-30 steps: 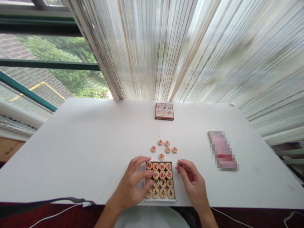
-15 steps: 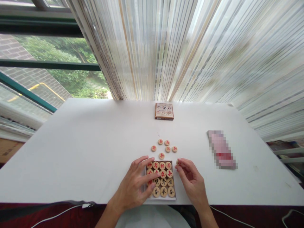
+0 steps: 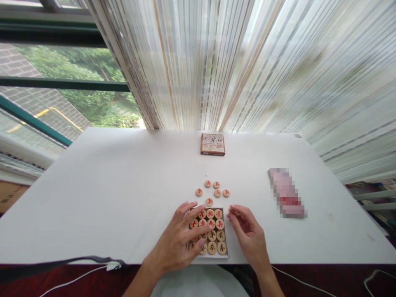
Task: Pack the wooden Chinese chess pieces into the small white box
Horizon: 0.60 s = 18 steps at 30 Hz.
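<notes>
Round wooden xiangqi pieces with red and black characters lie packed in a shallow white box in front of me. My left hand spreads over the box's left side, its fingers resting on the pieces and hiding several of them. Just right of the box, my right hand pinches a small wooden piece between thumb and fingertips. Above the box sit several loose red-marked pieces in a small cluster on the white table.
A small picture-printed box stands near the far table edge. A pixelated pink flat object lies to the right. Striped curtains and a window lie beyond the table; a dark strap and white cables cross the bottom.
My left hand has slid further right across the box, covering more pieces. My right hand keeps its pinch on the piece. The view has shifted slightly.
</notes>
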Tool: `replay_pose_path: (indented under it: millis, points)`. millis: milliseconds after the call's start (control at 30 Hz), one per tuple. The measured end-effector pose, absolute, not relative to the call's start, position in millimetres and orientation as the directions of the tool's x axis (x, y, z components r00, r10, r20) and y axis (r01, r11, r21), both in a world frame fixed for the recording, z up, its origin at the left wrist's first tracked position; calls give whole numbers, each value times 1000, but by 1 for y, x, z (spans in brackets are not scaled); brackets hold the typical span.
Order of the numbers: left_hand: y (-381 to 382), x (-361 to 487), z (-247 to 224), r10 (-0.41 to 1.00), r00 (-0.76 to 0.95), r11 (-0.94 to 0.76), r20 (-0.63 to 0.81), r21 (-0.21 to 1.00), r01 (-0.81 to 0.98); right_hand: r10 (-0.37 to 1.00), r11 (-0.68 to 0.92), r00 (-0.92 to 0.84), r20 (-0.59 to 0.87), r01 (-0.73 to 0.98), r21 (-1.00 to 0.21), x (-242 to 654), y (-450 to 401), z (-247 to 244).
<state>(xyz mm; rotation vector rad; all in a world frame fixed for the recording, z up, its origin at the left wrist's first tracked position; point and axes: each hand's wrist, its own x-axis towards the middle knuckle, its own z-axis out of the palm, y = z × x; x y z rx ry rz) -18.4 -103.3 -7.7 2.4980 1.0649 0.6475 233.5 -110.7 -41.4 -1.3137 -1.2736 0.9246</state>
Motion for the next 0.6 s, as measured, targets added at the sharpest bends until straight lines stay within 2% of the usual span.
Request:
replay_pose_path:
  millis: [333,600]
  points:
    - [-104,-24,-16,810,448,-583,379,610,537,983,60,162,84,146,-987,231,-111,-36]
    - [-105,-29,-18,825,374,-565,424,639,523,979,144,123,164,161,-976,227,-120,-27]
